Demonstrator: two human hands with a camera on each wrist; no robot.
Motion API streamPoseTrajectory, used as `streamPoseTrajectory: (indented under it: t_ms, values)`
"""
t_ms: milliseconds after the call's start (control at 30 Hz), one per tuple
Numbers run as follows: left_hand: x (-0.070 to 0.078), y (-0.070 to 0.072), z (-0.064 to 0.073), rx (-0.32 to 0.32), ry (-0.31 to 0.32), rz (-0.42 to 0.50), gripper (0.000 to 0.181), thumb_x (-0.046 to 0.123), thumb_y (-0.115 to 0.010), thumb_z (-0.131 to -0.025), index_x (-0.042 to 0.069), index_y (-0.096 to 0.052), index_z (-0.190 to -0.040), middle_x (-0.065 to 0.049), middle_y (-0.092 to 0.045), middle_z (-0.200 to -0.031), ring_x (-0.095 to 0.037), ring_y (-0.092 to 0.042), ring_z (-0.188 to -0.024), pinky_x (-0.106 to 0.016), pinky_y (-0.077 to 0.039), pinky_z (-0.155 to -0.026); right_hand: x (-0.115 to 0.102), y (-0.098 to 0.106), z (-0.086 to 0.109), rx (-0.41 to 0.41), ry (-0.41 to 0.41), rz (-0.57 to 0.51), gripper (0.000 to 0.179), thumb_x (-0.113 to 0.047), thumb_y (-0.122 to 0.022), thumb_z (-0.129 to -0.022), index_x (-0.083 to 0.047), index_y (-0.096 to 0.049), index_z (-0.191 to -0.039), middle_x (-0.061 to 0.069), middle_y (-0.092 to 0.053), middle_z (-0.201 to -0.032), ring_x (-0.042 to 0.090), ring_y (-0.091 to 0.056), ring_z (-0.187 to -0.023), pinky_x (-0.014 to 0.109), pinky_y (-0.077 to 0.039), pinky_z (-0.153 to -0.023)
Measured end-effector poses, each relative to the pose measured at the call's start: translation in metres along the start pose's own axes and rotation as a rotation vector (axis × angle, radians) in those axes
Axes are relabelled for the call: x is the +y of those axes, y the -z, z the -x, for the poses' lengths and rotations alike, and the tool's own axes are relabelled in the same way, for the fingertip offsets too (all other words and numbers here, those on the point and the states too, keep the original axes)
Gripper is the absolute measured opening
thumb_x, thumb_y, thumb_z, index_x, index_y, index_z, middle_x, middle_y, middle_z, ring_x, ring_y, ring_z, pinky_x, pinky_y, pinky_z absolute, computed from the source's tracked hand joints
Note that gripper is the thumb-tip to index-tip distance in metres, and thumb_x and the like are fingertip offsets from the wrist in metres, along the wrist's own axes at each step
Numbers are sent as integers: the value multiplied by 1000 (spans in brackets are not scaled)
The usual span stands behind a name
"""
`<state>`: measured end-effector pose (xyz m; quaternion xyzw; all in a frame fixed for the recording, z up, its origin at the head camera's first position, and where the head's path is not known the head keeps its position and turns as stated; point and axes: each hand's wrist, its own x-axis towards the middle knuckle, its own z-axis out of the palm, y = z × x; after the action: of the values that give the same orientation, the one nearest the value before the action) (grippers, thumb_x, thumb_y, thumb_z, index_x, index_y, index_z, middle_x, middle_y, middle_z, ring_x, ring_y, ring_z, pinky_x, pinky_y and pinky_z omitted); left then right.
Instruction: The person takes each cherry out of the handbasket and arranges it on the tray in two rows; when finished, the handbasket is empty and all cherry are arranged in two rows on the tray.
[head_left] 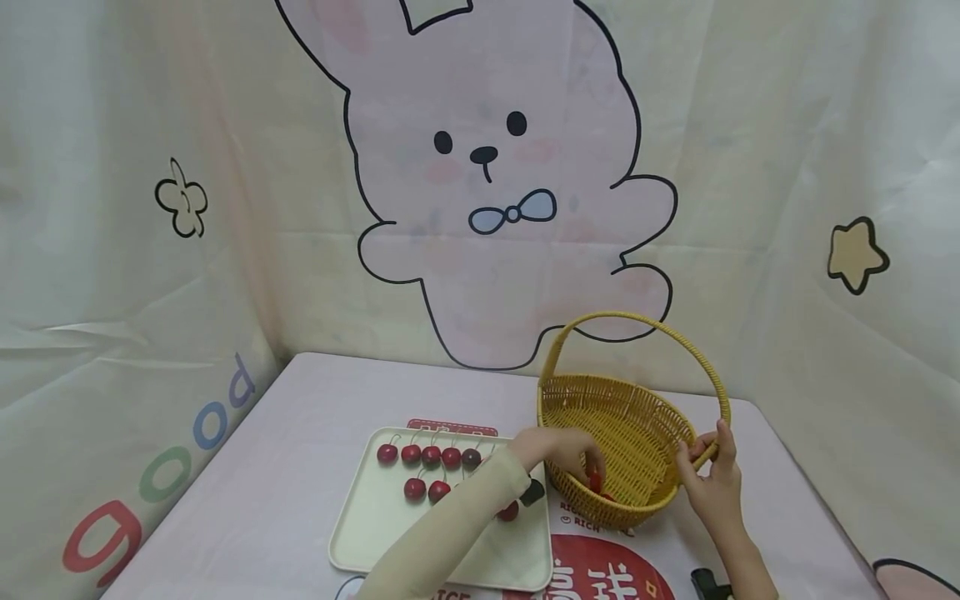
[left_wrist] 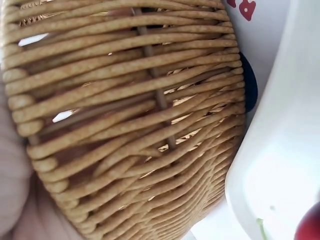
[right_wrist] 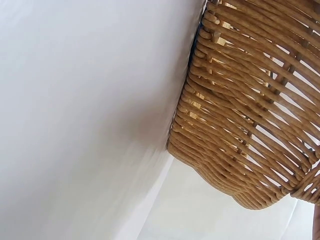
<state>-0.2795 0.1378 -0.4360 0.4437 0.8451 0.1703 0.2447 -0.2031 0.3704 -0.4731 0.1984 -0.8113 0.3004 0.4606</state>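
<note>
A yellow-brown woven basket (head_left: pixel 630 496) with a tall arched handle (head_left: pixel 626 315) stands on the right of the table. My left hand (head_left: pixel 566 452) reaches over its near left rim, fingers bent downward around a red cherry (head_left: pixel 596 482). Another bit of red shows just below the fingertips. With my right hand (head_left: pixel 712 479) I grip the basket where the handle meets the right rim. Left of the basket, a white tray (head_left: pixel 352 533) carries several dark red cherries (head_left: pixel 415 489) with stems, partly hidden by my left sleeve. Wickerwork fills much of both wrist views.
A printed cloth with red lettering (head_left: pixel 600 567) covers part of the table (head_left: pixel 300 400). Behind stands a curtain (head_left: pixel 502 275) with a cartoon rabbit; more curtain closes both sides. Black wrist devices (head_left: pixel 532 492) show near the tray and at the bottom right.
</note>
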Motion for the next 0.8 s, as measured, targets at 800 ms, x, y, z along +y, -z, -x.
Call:
streamPoseTrajectory:
  t_ms: [800]
  values:
    - [-16,-3,37,456,-207,32,29,19,-67,-86,15,-62,-114,9,-62,-107,4,-55,-93,-9,-44,-80,-1,0,0,-2,1,17,60,-32,-42,-95,-3,-13,-138,1,-35,-83,-4,-31,-78,5,-29,-68]
